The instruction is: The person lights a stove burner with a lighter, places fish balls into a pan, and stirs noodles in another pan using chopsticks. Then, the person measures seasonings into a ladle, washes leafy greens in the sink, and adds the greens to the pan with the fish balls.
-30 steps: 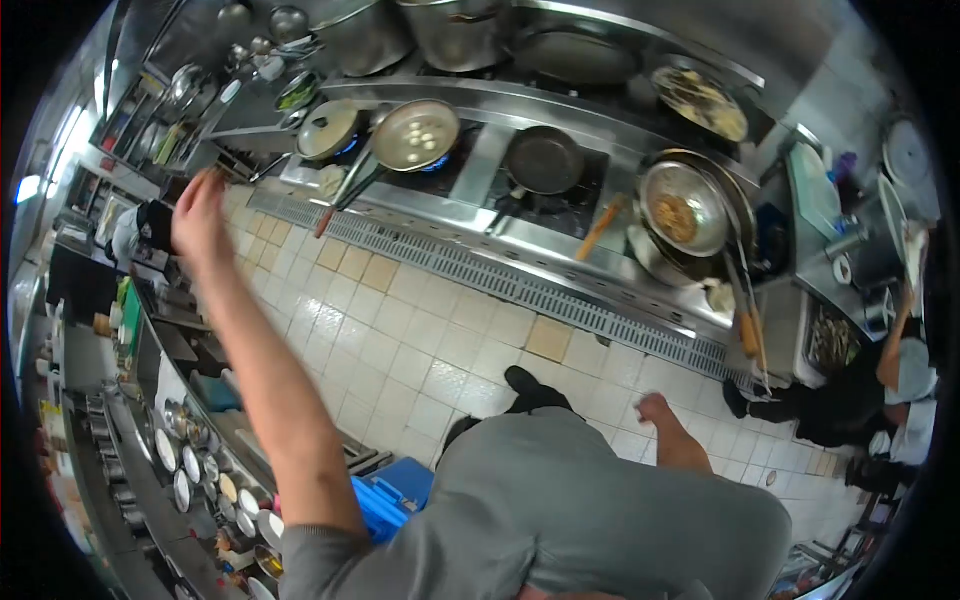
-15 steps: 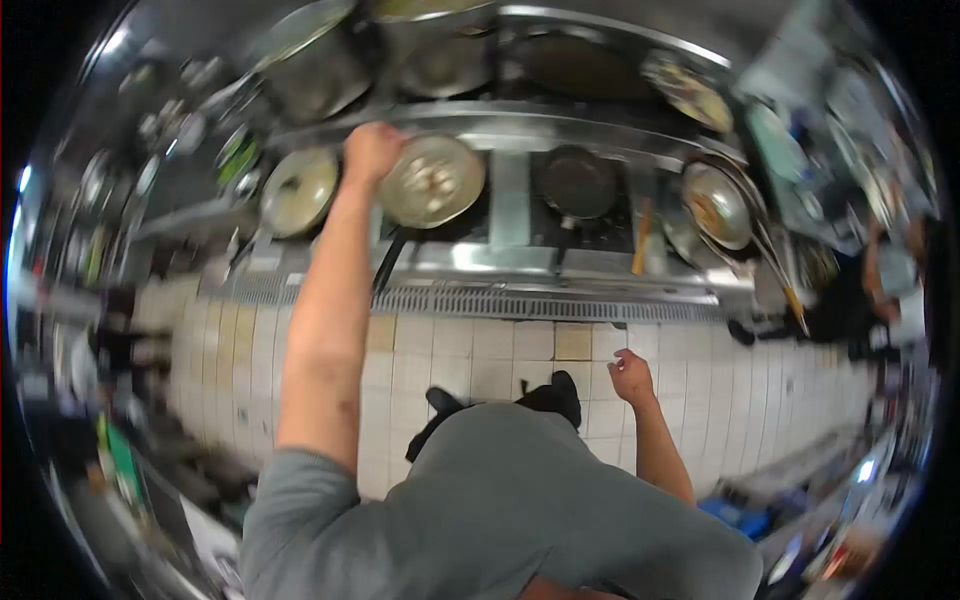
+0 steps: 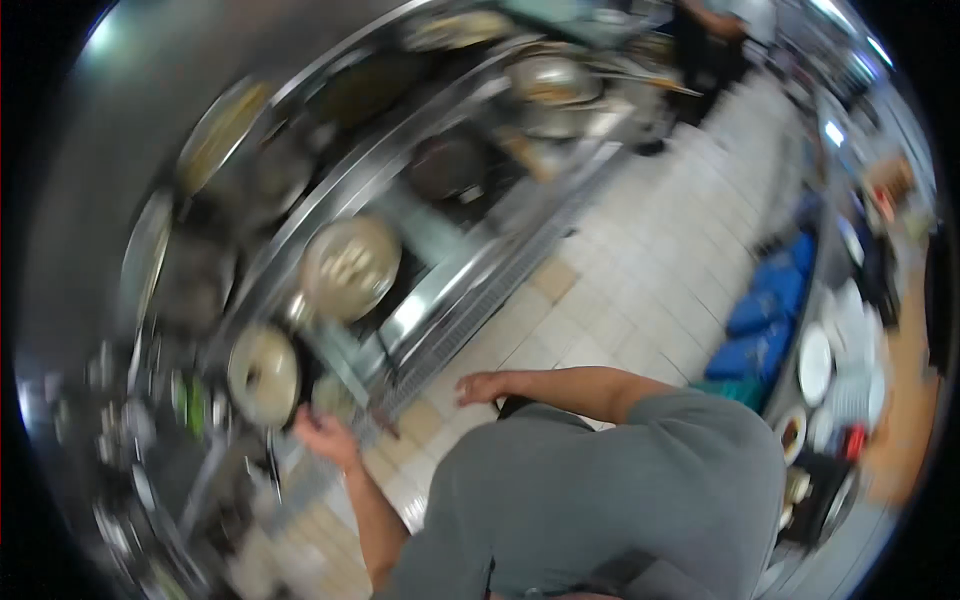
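Lower left of the frame: a pale pan (image 3: 280, 345) sits at the near end of the stove (image 3: 415, 310), a dark spot on its surface, contents too blurred to identify. At its lower right edge I note the left hand (image 3: 330, 440), fingers loosely spread, grip wide, nothing seen in it; contact with the pan cannot be confirmed.

Left of centre: a second pan (image 3: 318, 262) holds white pieces. Half a second ago the left hand was at this pan's rim; it has since come away to the pale pan. In my judgement, attention at the stove has passed from one pan to the other, with the white pieces left unattended.

Upper middle: a dark pan (image 3: 440, 165), apart from both hands. At centre, the right hand (image 3: 482, 388) is over the floor, previously out to the right, now brought across before the torso. Fingers appear half curled; nothing visible in them, and how wide that grip is I cannot tell.

Upper right: a co-worker (image 3: 705, 65), well apart.
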{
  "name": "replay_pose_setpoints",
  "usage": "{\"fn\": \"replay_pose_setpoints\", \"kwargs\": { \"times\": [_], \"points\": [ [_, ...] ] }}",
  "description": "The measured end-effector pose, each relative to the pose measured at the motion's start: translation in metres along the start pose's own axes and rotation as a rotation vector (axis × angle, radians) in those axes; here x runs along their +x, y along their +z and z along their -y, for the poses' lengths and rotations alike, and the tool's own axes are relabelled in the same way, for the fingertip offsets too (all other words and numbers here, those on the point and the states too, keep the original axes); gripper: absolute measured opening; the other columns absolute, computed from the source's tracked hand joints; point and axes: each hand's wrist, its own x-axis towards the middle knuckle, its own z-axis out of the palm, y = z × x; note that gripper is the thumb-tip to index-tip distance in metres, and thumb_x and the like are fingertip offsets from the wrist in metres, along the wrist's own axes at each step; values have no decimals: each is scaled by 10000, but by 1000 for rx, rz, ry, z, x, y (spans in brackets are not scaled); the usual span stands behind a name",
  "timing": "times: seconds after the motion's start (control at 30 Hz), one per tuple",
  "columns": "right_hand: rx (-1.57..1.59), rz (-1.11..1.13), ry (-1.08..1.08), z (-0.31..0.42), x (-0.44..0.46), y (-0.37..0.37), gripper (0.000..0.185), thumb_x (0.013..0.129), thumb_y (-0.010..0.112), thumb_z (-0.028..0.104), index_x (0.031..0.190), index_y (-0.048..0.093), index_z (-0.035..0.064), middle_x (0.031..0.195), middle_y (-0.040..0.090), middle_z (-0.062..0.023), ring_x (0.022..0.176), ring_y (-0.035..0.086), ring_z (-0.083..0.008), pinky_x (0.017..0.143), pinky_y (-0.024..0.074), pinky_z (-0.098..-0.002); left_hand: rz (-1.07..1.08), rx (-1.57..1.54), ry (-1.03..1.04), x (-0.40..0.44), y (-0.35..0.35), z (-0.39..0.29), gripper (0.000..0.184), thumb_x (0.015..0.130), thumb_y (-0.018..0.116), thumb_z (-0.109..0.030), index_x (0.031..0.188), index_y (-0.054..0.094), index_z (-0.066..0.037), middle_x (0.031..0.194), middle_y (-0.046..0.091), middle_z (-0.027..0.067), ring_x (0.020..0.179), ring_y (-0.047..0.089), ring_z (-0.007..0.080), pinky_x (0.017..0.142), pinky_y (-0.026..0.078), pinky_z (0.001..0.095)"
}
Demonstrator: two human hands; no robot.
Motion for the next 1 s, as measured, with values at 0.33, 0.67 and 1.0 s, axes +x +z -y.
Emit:
{"fn": "replay_pose_setpoints", "kwargs": {
  "times": [0.33, 0.67, 1.0],
  "points": [
    [1141, 100, 50, 139, 131, 130, 586, 881, 631, 584, 1196, 547, 98, 1127, 595, -117, 1018, 589, -251, 832, 497, -429, 1010, 589, -1221, -430, -444, 377, 449, 900, 618, -338, 1150, 616, 34, 1009, 658, 235, 993, 615, 359, 851, 497, 382],
    [407, -623, -49, 299, 94, 212, 137, 910, 578, 194, 864, 609, 69, 566, 489, -5, 387, 388, -105, 329, 283, -299, 175, 75, -1500, -395, -639, 505, 279, 944, 558, -266, 1015, 650, -12, 850, 656, 126, 766, 620, 232, 610, 505, 344],
    [252, -556, -257, 488, 113, 227, 243, 871, 596, 37, 1112, 568, 42, 669, 458, 49, 525, 406, -47, 447, 316, -234, 469, 25, -530, 140, -541, 609, 373, 953, 625, -224, 1260, 584, -15, 1080, 663, 81, 929, 624, 165, 810, 512, 296]
  ]
}}
